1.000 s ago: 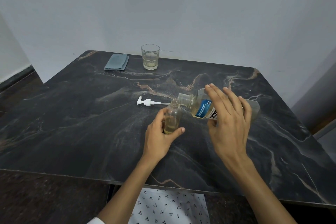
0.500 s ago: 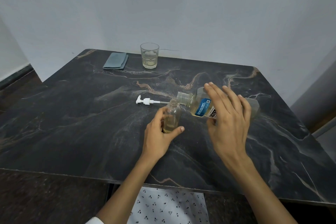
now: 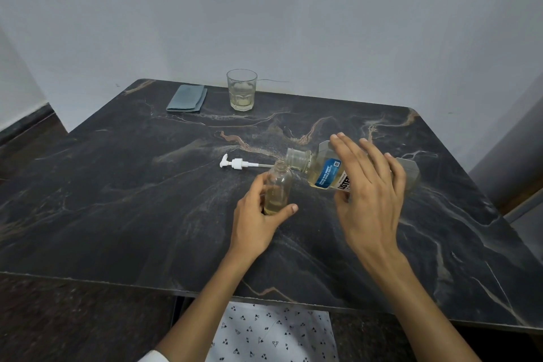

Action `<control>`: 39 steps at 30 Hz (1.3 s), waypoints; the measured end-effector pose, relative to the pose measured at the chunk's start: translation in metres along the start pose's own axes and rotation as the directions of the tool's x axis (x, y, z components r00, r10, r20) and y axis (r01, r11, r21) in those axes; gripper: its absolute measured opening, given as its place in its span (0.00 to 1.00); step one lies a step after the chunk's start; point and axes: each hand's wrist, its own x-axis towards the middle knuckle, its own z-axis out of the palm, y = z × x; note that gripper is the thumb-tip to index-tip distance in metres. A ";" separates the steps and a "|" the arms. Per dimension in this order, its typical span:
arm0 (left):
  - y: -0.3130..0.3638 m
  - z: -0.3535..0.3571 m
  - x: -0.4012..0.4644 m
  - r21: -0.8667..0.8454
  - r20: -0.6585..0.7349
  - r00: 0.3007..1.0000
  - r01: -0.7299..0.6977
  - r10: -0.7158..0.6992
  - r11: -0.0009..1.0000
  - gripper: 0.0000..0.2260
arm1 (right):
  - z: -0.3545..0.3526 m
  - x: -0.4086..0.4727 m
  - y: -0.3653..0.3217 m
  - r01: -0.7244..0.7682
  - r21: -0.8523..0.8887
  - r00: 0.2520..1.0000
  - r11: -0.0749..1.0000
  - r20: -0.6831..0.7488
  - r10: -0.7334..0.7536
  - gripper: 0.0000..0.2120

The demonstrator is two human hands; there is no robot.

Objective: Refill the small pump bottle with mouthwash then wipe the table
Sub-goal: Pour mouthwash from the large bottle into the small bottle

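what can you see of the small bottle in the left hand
The small bottle is clear, round-shouldered, with an open neck and no pump fitted. It stands on the dark table, tilted slightly, with a shallow layer of yellowish liquid at the bottom. The left hand grips its lower half. The big bottle's mouth sits just above its neck.

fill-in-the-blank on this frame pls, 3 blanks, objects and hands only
1. The left hand grips the small ____ bottle.
2. The right hand tips the mouthwash bottle with its mouth toward the person's ____.
3. The white pump head lies on the ____.

Missing words: pump; left; table
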 end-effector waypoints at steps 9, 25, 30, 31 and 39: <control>0.000 0.000 0.000 -0.009 0.005 1.000 0.008 -0.008 1.000 0.27 | -0.001 0.001 0.000 0.002 -0.003 1.000 1.000 -0.006 -0.002 0.43; -0.001 0.000 0.000 0.002 -0.004 1.000 0.005 -0.005 1.000 0.26 | -0.001 0.001 0.000 0.008 -0.008 1.000 1.000 -0.004 -0.008 0.44; -0.002 0.001 0.000 0.007 -0.003 1.000 0.008 -0.008 1.000 0.26 | -0.001 0.001 0.000 0.011 -0.006 1.000 1.000 -0.003 -0.011 0.43; -0.002 0.001 0.000 0.008 -0.002 1.000 0.010 -0.010 1.000 0.26 | -0.001 0.001 0.000 0.011 -0.004 1.000 1.000 -0.005 -0.011 0.43; -0.002 0.001 0.000 0.005 0.003 1.000 0.011 -0.011 1.000 0.26 | -0.001 0.002 0.001 0.017 -0.007 1.000 1.000 -0.013 -0.017 0.43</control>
